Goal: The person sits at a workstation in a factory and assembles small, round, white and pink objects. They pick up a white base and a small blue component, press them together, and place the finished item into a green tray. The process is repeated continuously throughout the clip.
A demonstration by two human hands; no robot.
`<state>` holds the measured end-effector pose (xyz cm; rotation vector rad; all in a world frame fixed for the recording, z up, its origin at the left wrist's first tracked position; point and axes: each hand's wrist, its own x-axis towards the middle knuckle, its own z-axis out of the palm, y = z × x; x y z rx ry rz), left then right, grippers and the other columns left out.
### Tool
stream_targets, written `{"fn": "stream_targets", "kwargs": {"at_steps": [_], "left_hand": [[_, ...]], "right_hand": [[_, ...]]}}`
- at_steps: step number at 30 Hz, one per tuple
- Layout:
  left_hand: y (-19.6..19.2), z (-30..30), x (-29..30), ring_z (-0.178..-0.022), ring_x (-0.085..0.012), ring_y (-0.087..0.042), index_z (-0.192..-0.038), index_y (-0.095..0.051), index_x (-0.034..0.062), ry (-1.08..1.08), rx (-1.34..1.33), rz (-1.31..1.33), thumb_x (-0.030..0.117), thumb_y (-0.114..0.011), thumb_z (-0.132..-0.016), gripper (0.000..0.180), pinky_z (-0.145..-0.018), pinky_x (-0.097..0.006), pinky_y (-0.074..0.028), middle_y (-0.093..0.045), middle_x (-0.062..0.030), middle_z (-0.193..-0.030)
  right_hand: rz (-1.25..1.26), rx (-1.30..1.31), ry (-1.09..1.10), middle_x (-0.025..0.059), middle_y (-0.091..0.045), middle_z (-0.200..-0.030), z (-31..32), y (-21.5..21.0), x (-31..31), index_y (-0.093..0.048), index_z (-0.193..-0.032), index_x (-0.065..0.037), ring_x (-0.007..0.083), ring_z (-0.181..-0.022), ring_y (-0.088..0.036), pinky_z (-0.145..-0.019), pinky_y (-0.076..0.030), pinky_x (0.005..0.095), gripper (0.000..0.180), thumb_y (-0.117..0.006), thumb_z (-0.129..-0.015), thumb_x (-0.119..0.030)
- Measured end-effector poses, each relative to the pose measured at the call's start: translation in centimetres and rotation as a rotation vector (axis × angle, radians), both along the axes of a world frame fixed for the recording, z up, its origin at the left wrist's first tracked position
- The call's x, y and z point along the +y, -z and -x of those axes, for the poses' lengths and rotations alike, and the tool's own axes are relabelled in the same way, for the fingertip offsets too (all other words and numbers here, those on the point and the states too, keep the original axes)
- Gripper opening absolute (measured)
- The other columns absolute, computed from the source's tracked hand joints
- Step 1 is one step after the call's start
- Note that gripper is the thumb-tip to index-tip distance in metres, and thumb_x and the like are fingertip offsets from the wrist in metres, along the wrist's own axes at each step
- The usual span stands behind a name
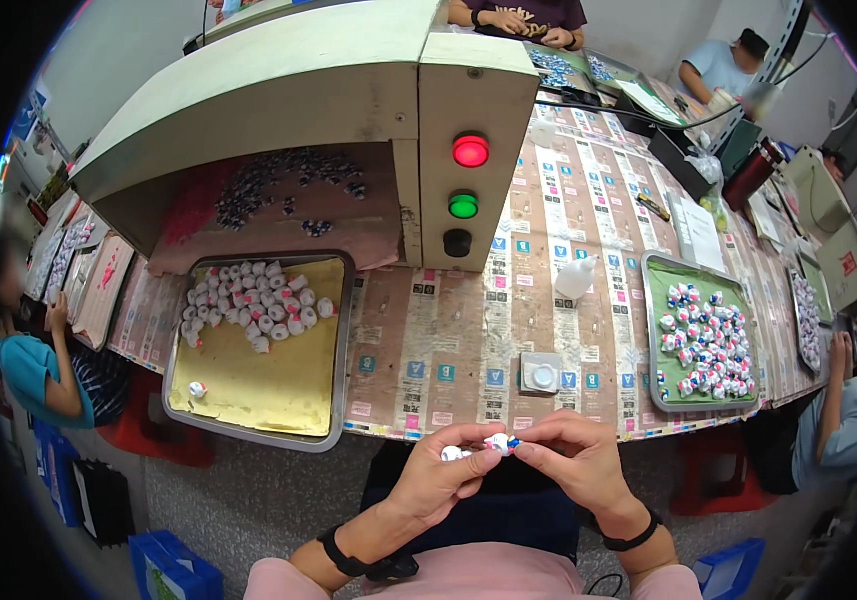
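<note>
the person's two hands are meeting over the near edge of the patterned surface point(418, 345). the left hand point(435, 475) is pinching a small white figure point(498, 441) between thumb and forefinger, and a second white piece point(451, 454) is resting against the same fingers. the right hand's point(573, 462) grip is narrow, closing on a tiny blue part point(514, 444) that is sitting right at the figure's end; whether it is seated or only touching, i cannot tell.

the step in hand looks like joining blue to white. plain white pieces point(268, 300) are lying in the yellow-lined tray point(258, 390) on the left, while figures with blue on them point(708, 345) are filling the green-lined tray point(651, 335) on the right. small dark blue pieces point(288, 180) are lying beneath the cream machine housing point(298, 100).

the next move seems to be calling for a steady left pinch and a straight, gentle push from the right fingertips, with the spare piece staying clear of the joint.
</note>
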<state>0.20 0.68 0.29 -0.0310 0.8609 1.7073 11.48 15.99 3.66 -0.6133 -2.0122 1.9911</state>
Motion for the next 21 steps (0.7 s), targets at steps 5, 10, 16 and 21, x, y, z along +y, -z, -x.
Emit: {"fn": "stream_targets", "kwargs": {"at_steps": [5,10,16,21], "left_hand": [[-0.2,-0.3,0.6,-0.055,-0.0057,-0.047,-0.108,-0.062,-0.0004,-0.006,0.162,0.076,-0.002,-0.067,-0.081,0.027,-0.043,-0.018,-0.034,-0.058,-0.0034,-0.080],[0.1,-0.6,0.6,-0.057,-0.0065,-0.048,-0.108,-0.063,-0.0025,-0.016,0.199,0.072,-0.004,-0.069,-0.079,0.030,-0.042,-0.018,-0.034,-0.058,-0.0050,-0.081],[-1.6,-1.2,2.8,-0.059,-0.0105,-0.050,-0.116,-0.058,0.0015,0.024,0.144,0.045,0.006,-0.066,-0.084,0.032,-0.041,-0.020,-0.035,-0.061,-0.0065,-0.082],[0.4,-0.1,1.2,-0.054,-0.0125,-0.042,-0.094,-0.057,0.0042,0.056,-0.102,-0.020,0.025,-0.049,-0.096,0.023,-0.038,-0.020,-0.029,-0.050,-0.0047,-0.066]], "right_hand": [[-0.036,0.055,-0.015,0.0069,-0.063,-0.089,-0.5,1.2,0.3,-0.071,-0.096,-0.002,0.0083,-0.075,-0.059,-0.064,-0.047,0.0193,0.015,-0.071,-0.081,-0.005],[-0.060,0.047,-0.063,0.0044,-0.062,-0.089,-0.7,0.0,0.9,-0.071,-0.096,-0.004,0.0079,-0.077,-0.058,-0.064,-0.044,0.0206,0.015,-0.071,-0.082,-0.009],[-0.126,0.066,0.102,0.0050,-0.064,-0.090,-2.8,-1.5,4.2,-0.069,-0.095,-0.003,0.0098,-0.079,-0.059,-0.066,-0.046,0.0233,0.013,-0.067,-0.084,-0.008],[-0.509,-0.082,0.624,0.0024,-0.063,-0.081,-7.1,0.7,13.2,-0.067,-0.092,0.000,0.0056,-0.066,-0.054,-0.058,-0.044,0.0224,0.014,-0.068,-0.080,-0.007]]}}
